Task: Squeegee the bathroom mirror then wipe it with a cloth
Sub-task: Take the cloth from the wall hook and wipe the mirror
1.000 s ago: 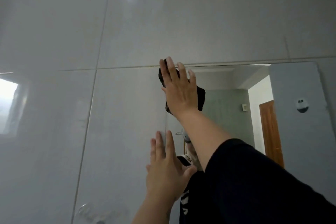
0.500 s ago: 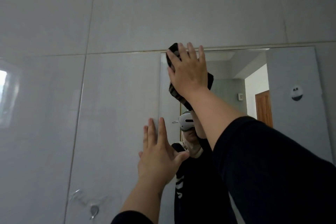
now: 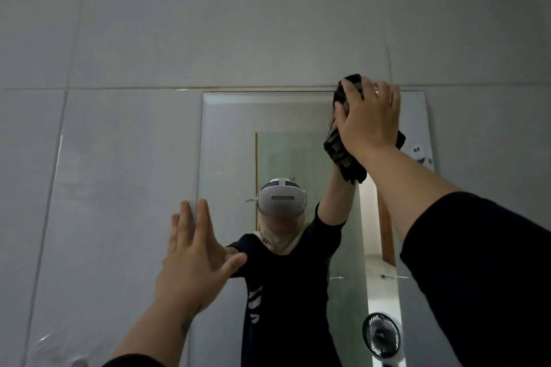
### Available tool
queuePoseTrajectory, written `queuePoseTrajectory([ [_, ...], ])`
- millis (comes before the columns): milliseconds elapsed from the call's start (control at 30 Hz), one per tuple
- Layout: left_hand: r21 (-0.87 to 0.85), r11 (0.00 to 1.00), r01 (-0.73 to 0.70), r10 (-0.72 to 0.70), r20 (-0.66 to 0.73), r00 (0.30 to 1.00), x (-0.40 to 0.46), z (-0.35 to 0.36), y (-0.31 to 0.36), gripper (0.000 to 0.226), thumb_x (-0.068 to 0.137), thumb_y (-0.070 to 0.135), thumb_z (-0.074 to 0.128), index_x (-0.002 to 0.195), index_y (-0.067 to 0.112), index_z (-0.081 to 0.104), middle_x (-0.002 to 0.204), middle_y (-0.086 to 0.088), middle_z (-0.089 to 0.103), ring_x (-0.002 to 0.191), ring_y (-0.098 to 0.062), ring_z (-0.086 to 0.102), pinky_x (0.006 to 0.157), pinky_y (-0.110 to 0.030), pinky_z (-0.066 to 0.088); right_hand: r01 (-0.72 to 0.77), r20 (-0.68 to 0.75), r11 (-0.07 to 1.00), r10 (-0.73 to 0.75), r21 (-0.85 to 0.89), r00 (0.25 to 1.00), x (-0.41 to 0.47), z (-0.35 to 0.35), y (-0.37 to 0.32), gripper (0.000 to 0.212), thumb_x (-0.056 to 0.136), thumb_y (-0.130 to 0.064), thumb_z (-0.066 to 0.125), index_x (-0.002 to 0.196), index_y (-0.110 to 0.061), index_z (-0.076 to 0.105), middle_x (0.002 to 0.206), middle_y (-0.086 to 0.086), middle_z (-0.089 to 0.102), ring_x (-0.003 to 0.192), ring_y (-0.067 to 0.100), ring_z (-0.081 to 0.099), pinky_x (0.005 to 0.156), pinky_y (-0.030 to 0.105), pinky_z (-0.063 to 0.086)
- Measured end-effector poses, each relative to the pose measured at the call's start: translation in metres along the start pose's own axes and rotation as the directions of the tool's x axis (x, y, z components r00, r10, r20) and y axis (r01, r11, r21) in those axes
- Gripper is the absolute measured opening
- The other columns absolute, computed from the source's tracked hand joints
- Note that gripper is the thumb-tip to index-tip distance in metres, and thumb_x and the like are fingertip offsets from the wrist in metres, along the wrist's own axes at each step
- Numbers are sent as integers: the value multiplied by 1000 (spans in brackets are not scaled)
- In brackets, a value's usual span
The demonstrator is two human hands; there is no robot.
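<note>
A frameless rectangular mirror [image 3: 232, 140] hangs on a grey tiled wall. My right hand [image 3: 368, 122] presses a dark patterned cloth [image 3: 341, 155] flat against the glass near the mirror's top right corner. The cloth sticks out to the left of and below my palm. My left hand [image 3: 193, 259] rests flat with fingers spread on the mirror's left edge, lower down, holding nothing. No squeegee is in view.
Large glossy grey wall tiles [image 3: 119, 188] surround the mirror. The glass reflects a person in dark clothes with a white headset [image 3: 280, 198], a small fan [image 3: 381, 335], and a doorway. A white hook sticker [image 3: 419, 152] shows at the mirror's right edge.
My right hand has slid the cloth along the top of the mirror from the left corner to the right. The view has shifted right. My left hand stays at the left edge.
</note>
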State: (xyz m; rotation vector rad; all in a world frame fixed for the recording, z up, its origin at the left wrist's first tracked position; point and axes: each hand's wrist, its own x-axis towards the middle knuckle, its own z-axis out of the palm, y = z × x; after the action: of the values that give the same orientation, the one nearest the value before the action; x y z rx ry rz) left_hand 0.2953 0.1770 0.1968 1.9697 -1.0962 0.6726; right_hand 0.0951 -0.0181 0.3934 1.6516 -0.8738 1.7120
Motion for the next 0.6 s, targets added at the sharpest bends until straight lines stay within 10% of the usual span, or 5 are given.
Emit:
queuePoseTrajectory([
  [600,18,999,31,-32,48,998,0,0,-2,117,66,75,53,121,49,-48,142,14,-47,136,-13,-35,115,-56,11,-314,24,920,317,236,948,-73,2,77,49,98,-34,40,144,-18,38,154,16,29,139,36,30,110,50,32],
])
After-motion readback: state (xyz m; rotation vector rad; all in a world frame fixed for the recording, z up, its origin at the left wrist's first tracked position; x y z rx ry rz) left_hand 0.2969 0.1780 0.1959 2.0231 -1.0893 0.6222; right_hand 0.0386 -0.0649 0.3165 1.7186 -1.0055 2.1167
